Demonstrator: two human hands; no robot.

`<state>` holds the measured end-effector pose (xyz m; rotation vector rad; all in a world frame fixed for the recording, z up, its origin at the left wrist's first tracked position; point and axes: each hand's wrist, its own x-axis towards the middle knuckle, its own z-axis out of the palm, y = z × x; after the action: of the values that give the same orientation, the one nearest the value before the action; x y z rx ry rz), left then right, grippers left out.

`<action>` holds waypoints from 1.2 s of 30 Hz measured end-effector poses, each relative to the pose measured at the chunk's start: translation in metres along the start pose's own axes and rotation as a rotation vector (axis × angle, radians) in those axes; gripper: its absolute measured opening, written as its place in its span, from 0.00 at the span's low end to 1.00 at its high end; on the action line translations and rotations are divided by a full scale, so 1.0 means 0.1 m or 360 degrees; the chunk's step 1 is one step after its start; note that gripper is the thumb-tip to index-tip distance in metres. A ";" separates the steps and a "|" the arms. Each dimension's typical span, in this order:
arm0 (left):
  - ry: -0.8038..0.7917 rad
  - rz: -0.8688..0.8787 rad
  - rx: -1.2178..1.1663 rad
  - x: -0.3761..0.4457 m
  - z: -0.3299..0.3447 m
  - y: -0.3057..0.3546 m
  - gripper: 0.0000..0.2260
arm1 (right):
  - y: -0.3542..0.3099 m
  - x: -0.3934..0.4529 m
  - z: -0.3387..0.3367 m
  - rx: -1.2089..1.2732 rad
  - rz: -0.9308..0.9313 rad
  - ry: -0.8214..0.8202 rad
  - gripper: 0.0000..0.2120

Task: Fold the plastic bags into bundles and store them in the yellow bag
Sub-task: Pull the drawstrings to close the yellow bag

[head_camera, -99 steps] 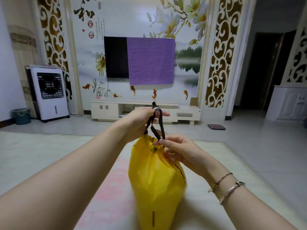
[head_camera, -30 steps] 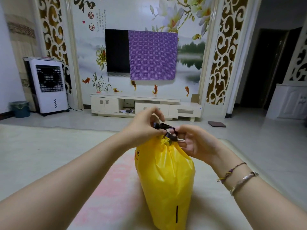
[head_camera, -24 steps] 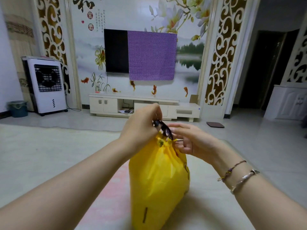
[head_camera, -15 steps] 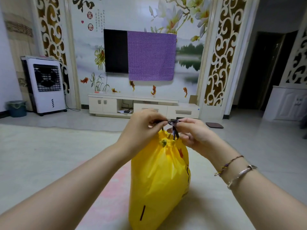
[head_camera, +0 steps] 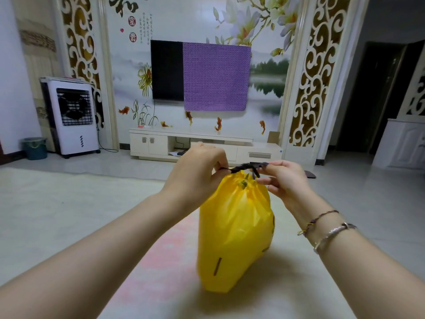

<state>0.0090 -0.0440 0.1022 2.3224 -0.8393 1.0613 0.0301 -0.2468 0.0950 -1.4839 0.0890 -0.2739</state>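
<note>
Below both grips, the yellow bag [head_camera: 234,229] stands upright on a pale mat [head_camera: 161,268], its mouth gathered tight. At that gathered top the left hand [head_camera: 197,173] has its fingers curled in a pinch on one end of the dark drawstring [head_camera: 243,167], and the right hand [head_camera: 285,180], bracelets [head_camera: 328,231] on its wrist, pinches the other end, the cord stretched level between the two grips. Well beyond the hands, a low white cabinet [head_camera: 202,143] sits against the painted wall under a screen [head_camera: 166,70] half covered by a purple cloth [head_camera: 216,77], with a white fan unit [head_camera: 71,116] off to the left.
</note>
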 end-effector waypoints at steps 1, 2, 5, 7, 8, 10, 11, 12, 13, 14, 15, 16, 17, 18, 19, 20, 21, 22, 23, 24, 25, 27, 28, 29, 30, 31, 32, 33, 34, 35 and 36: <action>-0.0093 -0.0070 -0.0137 -0.01 -0.03 -0.01 0.03 | 0.02 0.02 -0.04 -0.0022 0.0004 0.0074 0.02; -0.0205 -0.0137 -0.0252 -0.03 -0.06 -0.02 0.03 | 0.04 0.06 -0.09 -0.0054 0.0016 0.0149 0.03; -0.0442 -0.0280 -0.0362 -0.16 -0.12 -0.11 0.05 | 0.17 0.17 -0.24 -0.0053 0.0140 0.0356 0.08; -0.0515 -0.0369 -0.0350 -0.26 -0.12 -0.14 0.06 | 0.27 0.19 -0.28 0.0002 0.0213 0.0457 0.10; -0.0550 -0.0402 -0.0349 -0.28 -0.12 -0.14 0.07 | 0.30 0.19 -0.28 0.0030 0.0220 0.0472 0.10; -0.0633 -0.0514 -0.0423 -0.28 -0.11 -0.13 0.07 | 0.31 0.16 -0.25 0.0143 0.0193 0.0453 0.09; -0.0677 -0.0633 -0.0585 -0.26 -0.12 -0.11 0.07 | 0.29 0.14 -0.23 0.0218 0.0176 0.0418 0.08; -0.0697 -0.0768 -0.0863 -0.22 -0.11 -0.09 0.08 | 0.26 0.13 -0.22 0.0291 0.0160 0.0348 0.08; -0.0666 -0.0888 -0.1210 -0.17 -0.09 -0.06 0.08 | 0.23 0.12 -0.19 0.0364 0.0141 0.0236 0.09; -0.0585 -0.0996 -0.1552 -0.10 -0.04 -0.02 0.07 | 0.20 0.10 -0.17 0.0404 0.0122 0.0112 0.11; -0.0492 -0.1087 -0.1828 -0.03 0.02 0.02 0.07 | 0.17 0.08 -0.15 0.0399 0.0097 0.0004 0.11; -0.0412 -0.1157 -0.2011 0.04 0.09 0.07 0.07 | 0.15 0.06 -0.12 0.0351 0.0069 -0.0079 0.09; -0.0352 -0.1211 -0.2129 0.11 0.17 0.12 0.08 | 0.13 0.04 -0.10 0.0290 0.0044 -0.0132 0.07; -0.0299 -0.1258 -0.2202 0.15 0.24 0.18 0.09 | 0.12 0.02 -0.06 0.0237 0.0020 -0.0165 0.06; -0.0244 -0.1300 -0.2245 0.19 0.30 0.22 0.10 | 0.09 -0.01 -0.04 0.0205 -0.0008 -0.0187 0.06; -0.0185 -0.1335 -0.2275 0.20 0.34 0.25 0.11 | 0.08 -0.03 -0.03 0.0201 -0.0025 -0.0200 0.06; -0.0141 -0.1348 -0.2294 0.21 0.37 0.26 0.10 | 0.07 -0.05 -0.03 0.0229 -0.0031 -0.0205 0.06; -0.0125 -0.1335 -0.2305 0.20 0.38 0.26 0.09 | 0.06 -0.06 -0.03 0.0276 -0.0028 -0.0211 0.06; -0.0140 -0.1287 -0.2295 0.18 0.38 0.26 0.08 | 0.05 -0.09 -0.05 0.0330 -0.0023 -0.0226 0.07; -0.0177 -0.1215 -0.2271 0.15 0.38 0.25 0.06 | 0.03 -0.11 -0.07 0.0374 -0.0022 -0.0253 0.09; -0.0233 -0.1136 -0.2218 0.13 0.38 0.24 0.07 | 0.02 -0.13 -0.08 0.0401 -0.0030 -0.0295 0.10; -0.0356 -0.1011 -0.1953 0.08 0.41 0.21 0.16 | -0.02 -0.19 -0.09 0.0374 -0.0085 -0.0393 0.12; -0.0406 -0.0955 -0.1753 0.06 0.44 0.22 0.20 | -0.03 -0.22 -0.10 0.0323 -0.0122 -0.0430 0.13; -0.0433 -0.0885 -0.1558 0.05 0.47 0.23 0.21 | -0.05 -0.24 -0.11 0.0254 -0.0169 -0.0458 0.13; -0.0449 -0.0797 -0.1402 0.04 0.51 0.24 0.21 | -0.08 -0.25 -0.12 0.0168 -0.0233 -0.0485 0.12; -0.0460 -0.0702 -0.1302 0.05 0.55 0.26 0.18 | -0.11 -0.27 -0.13 0.0063 -0.0318 -0.0510 0.11; -0.0460 -0.0631 -0.1247 0.06 0.59 0.27 0.15 | -0.14 -0.28 -0.14 -0.0059 -0.0418 -0.0531 0.09; -0.0434 -0.0596 -0.1212 0.08 0.61 0.27 0.12 | -0.18 -0.28 -0.14 -0.0179 -0.0516 -0.0550 0.08; -0.0380 -0.0583 -0.1185 0.10 0.63 0.28 0.08 | -0.22 -0.29 -0.14 -0.0270 -0.0596 -0.0565 0.08; -0.0317 -0.0582 -0.1172 0.13 0.64 0.29 0.06 | -0.26 -0.30 -0.13 -0.0322 -0.0648 -0.0578 0.08; -0.0264 -0.0591 -0.1183 0.15 0.65 0.31 0.04 | -0.29 -0.30 -0.12 -0.0342 -0.0673 -0.0593 0.09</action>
<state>0.0290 -0.1108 0.0786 1.8252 -0.6678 0.3137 -0.0054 -0.2529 0.1195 -1.7376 -0.5136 -0.3297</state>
